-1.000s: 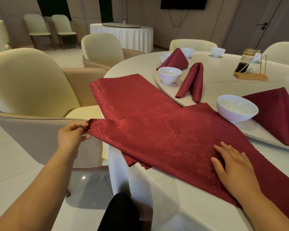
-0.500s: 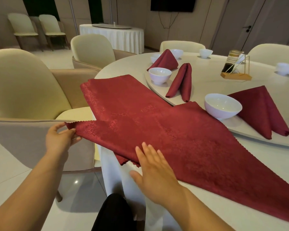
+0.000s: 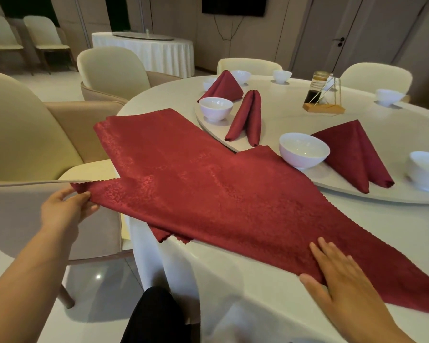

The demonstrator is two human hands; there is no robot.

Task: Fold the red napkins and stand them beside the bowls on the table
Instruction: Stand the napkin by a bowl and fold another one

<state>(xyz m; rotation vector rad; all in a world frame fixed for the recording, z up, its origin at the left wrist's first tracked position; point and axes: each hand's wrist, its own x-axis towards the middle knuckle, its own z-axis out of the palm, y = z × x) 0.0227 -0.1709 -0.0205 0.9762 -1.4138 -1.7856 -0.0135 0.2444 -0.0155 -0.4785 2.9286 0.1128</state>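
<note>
Red napkin [image 3: 208,194]: spread flat at near rim of table [image 3: 233,288], folded to broad triangle, left corner overhanging edge, scrap of lower layer drooping under fold. My left grip [image 3: 65,209]: arm stretched out beyond table, thumb over and fingers under overhanging corner, pinching it, corner held level in air. My right grip [image 3: 342,280]: palm down, fingers straight and close together, pressing cloth's near edge flat, clasping nothing. Bowl [image 3: 304,149]: just beside far corner. Standing folded napkin [image 3: 354,149]: right of bowl.

Single head-level view, forward and down, close above the table [image 3: 233,280] edge.
</note>
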